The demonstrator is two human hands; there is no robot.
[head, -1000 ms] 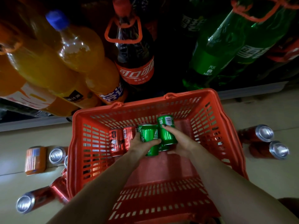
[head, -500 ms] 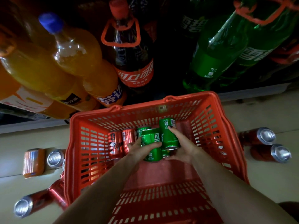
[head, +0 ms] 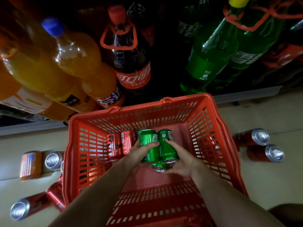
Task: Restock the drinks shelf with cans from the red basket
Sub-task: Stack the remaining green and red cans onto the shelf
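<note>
The red basket [head: 91,161] stands on the floor below the drinks shelf [head: 246,90]. Inside it, my left hand [head: 139,153] grips a green can [head: 148,141] with the thumb across its front. My right hand [head: 182,161] holds a second green can [head: 166,148] right beside it; both cans are lifted off the basket floor. A third green can [head: 159,167] shows just under them, between my hands. Two red cans [head: 120,145] stand against the basket's far left.
Large orange [head: 73,63], cola [head: 131,63] and green bottles [head: 211,51] fill the shelf above. On the floor, red cans [head: 260,145] lie right of the basket; an orange can [head: 30,164], a silver-topped can [head: 53,160] and red cans [head: 29,205] lie left.
Both hands have raised the two green cans off the basket floor and drawn them slightly toward me. A third green can now shows beneath them.
</note>
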